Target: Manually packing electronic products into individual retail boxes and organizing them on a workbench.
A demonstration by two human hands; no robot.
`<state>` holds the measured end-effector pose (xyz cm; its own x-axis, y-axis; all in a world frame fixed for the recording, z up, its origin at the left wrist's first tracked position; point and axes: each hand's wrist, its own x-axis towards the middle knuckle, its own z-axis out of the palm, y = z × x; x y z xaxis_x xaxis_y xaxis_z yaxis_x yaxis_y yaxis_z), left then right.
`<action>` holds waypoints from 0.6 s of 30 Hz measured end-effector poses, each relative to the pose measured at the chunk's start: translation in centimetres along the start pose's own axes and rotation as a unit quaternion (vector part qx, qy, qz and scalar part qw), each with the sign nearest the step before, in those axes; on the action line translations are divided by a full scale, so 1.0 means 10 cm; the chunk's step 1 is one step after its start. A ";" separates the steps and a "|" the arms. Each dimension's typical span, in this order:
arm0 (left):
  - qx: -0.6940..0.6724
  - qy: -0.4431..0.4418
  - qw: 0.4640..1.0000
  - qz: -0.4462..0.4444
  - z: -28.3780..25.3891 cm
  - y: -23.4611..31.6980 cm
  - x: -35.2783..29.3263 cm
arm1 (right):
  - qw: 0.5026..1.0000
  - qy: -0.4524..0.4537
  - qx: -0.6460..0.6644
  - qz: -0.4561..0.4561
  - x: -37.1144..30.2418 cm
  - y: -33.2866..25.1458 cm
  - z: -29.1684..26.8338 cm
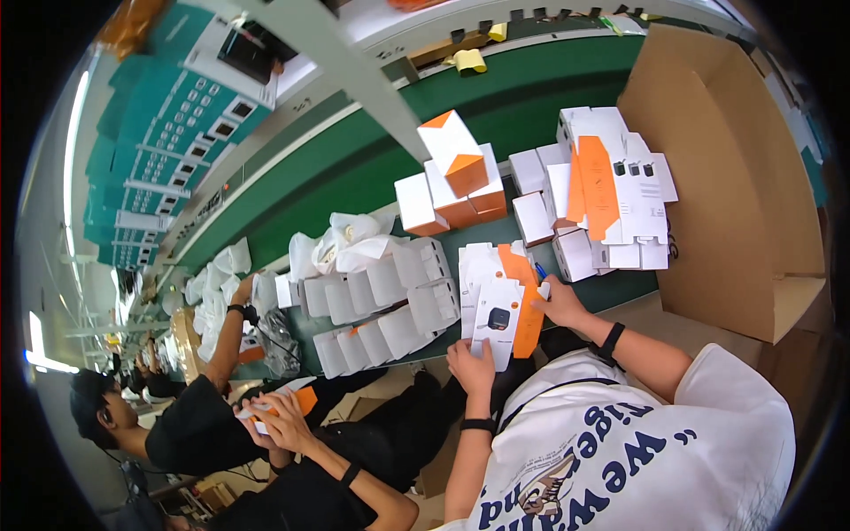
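Observation:
A flat, unfolded white and orange carton with a picture of a small dark device lies at the table's near edge, on top of other flat cartons. My left hand is closed on its lower white end, thumb on top. At its orange side flap my right hand is closed, with the fingertips at the edge. The fingers under the carton are hidden. Just beyond the right hand, a small blue object shows partly.
Grey divider trays stand left of the cartons. Folded white and orange boxes are stacked behind, and more boxes with flat cartons lie at right. A large brown cardboard box borders the right side. Co-workers sit at left, one holding a carton.

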<state>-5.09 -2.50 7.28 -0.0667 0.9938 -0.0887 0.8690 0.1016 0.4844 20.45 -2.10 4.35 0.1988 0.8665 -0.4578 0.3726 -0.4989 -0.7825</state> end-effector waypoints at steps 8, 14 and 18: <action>-0.404 -0.114 0.905 -0.069 -0.94 0.88 -0.05 | 0.954 0.036 0.241 -0.177 -0.52 -1.41 -0.64; -0.481 0.001 0.876 0.041 -1.29 1.19 -0.16 | 0.947 0.065 0.105 -0.298 -0.62 -1.86 -0.49; -0.490 0.043 0.869 0.053 -1.38 1.11 -0.28 | 0.931 0.002 0.160 -0.329 -0.82 -2.11 -0.43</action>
<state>-1.98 -3.49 24.93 -0.0849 0.9954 0.0455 0.0399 -0.0422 0.9983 14.85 1.34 26.41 0.0274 0.9857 0.1664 0.1259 0.1617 -0.9788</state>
